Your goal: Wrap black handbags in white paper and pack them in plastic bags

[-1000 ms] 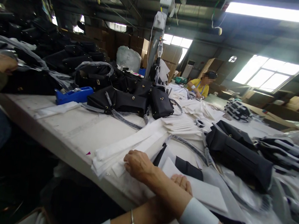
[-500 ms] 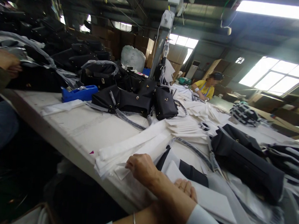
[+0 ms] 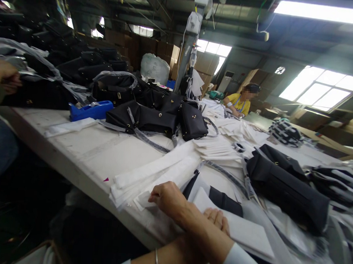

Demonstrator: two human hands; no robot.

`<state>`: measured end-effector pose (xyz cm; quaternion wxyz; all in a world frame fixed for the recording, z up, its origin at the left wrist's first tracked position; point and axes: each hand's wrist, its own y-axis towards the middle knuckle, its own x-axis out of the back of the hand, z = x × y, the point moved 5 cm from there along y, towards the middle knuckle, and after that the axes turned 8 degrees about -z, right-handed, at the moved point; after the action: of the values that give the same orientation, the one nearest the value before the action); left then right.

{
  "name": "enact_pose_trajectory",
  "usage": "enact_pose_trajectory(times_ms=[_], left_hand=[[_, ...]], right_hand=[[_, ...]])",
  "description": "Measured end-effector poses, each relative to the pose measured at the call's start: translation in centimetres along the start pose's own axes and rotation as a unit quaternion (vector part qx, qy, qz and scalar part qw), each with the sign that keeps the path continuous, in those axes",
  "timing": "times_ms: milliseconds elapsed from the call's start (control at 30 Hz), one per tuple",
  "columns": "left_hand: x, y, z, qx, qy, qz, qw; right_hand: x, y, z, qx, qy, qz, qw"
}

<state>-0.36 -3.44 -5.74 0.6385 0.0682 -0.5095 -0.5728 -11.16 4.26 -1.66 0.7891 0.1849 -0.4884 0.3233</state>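
My forearms cross, the right one lying over the left. At the table's front edge my right hand [image 3: 168, 199] is closed, its fingertips pinching a small white piece of paper or film [image 3: 144, 199] beside a stack of white tissue strips [image 3: 159, 172]. My left hand [image 3: 218, 221] rests with fingers stretched out on a flat white padded sheet [image 3: 248, 234]. That sheet lies over a black bag piece [image 3: 226, 200], and a plastic-wrapped strap [image 3: 224, 174] curves behind it. The left palm and thumb are hidden by my right arm.
A blue tape dispenser [image 3: 91, 111] and black handbags [image 3: 157, 121] stand along the table [image 3: 94, 151]. A large black bag [image 3: 286, 190] lies at the right. Another person's hand [image 3: 5, 75] is at the far left; a person in yellow [image 3: 241, 103] sits at the back.
The view has shifted slightly, so everything sits a little further left. The small white piece at my right fingertips has tilted a bit. My left hand stays on the white sheet.
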Motion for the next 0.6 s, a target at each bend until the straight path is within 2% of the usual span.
enact_pose_trajectory(times_ms=[233, 433, 533, 600], left_hand=[[-0.2, 0.0, 0.0, 0.007, -0.023, 0.0, 1.0], [0.2, 0.0, 0.3, 0.025, -0.033, -0.008, 0.999], [0.2, -0.1, 0.0, 0.03, -0.044, -0.012, 0.998], [-0.4, 0.0, -0.4, 0.047, -0.076, 0.0, 0.996]], right_hand=[[0.0, -0.1, -0.3, 0.005, 0.015, -0.079, 0.997], [0.7, 0.1, -0.4, -0.042, 0.129, -0.084, 0.987], [2.6, -1.3, 1.0, -0.035, 0.189, -0.106, 0.976], [3.8, -3.9, 1.7, -0.01, 0.232, -0.094, 0.968]])
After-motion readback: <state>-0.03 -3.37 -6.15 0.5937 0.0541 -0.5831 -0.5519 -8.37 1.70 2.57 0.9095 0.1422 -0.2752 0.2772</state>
